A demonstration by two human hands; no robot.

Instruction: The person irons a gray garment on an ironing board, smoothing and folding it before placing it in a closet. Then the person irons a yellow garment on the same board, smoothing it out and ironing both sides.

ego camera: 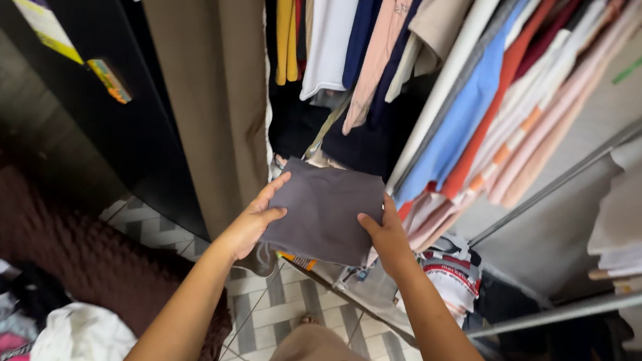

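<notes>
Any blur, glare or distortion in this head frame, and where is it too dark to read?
Head view: wide-angle bend in the rails; both hands and the grey cloth sharp and evenly lit; faint sheen on the black cabinet; lower right under the shelf too dark to read.

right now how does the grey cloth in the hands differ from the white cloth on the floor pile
The grey cloth is folded flat into a neat square; the white cloth lies crumpled in a heap. The grey cloth is held up in the air between the left hand and right hand; the white cloth rests untouched on the pile, beside pink and dark garments. Both are plain fabric with no pattern.
</notes>
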